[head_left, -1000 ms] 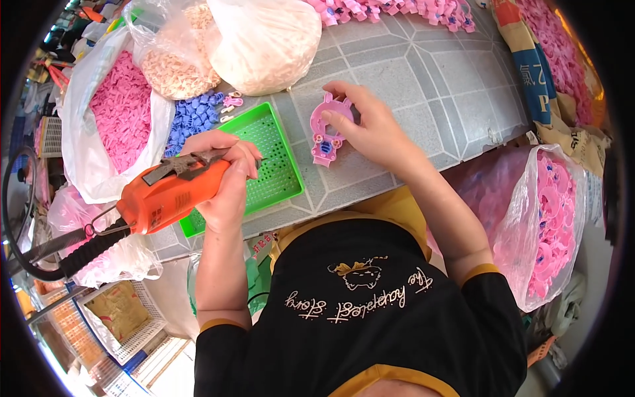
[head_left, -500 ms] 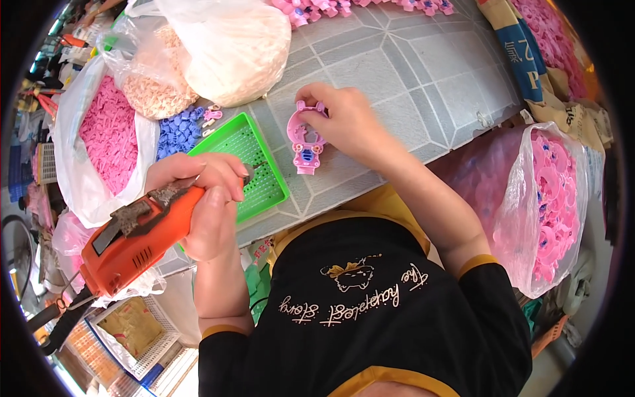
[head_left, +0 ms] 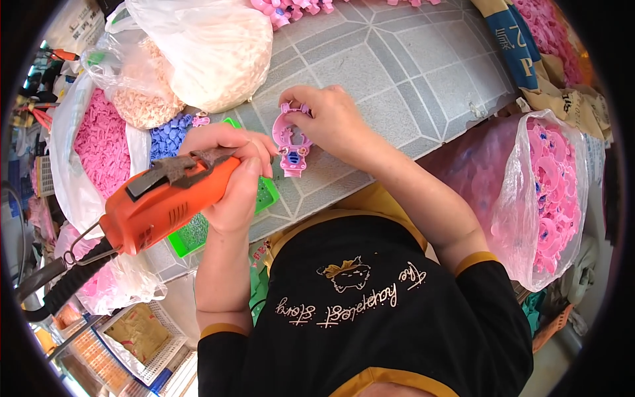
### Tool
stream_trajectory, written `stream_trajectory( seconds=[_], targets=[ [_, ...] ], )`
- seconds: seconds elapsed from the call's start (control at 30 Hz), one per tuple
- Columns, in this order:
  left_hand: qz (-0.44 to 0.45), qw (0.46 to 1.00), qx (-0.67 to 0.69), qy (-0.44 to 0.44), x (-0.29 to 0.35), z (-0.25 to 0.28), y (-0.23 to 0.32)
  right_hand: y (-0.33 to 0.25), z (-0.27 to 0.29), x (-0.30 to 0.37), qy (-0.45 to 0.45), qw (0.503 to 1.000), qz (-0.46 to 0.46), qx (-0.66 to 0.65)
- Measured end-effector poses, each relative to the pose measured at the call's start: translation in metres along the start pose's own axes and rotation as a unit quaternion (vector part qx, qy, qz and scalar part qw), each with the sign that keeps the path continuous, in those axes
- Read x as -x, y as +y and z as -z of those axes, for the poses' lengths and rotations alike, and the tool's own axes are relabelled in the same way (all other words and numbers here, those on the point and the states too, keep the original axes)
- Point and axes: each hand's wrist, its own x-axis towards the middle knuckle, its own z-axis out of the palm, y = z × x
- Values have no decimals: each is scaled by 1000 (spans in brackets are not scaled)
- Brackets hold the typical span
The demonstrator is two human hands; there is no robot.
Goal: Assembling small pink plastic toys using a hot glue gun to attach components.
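The left hand [head_left: 241, 178] is closed round an orange driver [head_left: 169, 208]. The right hand [head_left: 331, 122] pinches the far end of a pink part [head_left: 293, 157] over the table [head_left: 344, 175]. Partly hidden beneath the left hand lies a green tray [head_left: 267, 197]. Left of that grip, a white bag [head_left: 137, 149] holds pink bits [head_left: 99, 142]; beyond it, a see-through bag [head_left: 106, 73] holds cream bits [head_left: 149, 102]. Right of the right hand, a clear bag [head_left: 512, 218] holds pink rings [head_left: 554, 198].
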Motion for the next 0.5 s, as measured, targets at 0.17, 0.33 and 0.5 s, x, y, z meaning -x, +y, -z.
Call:
stream_trajectory(
  seconds=[0.17, 0.33, 0.5],
  targets=[
    [72, 993, -82, -43, -6, -6, 4, 1, -4, 1, 17, 998, 39, 48],
    [57, 997, -48, -34, -4, -7, -1, 3, -7, 0, 29, 998, 47, 28],
    [34, 997, -51, 51, -1, -5, 12, 1, -7, 2, 19, 999, 36, 27]
  ],
)
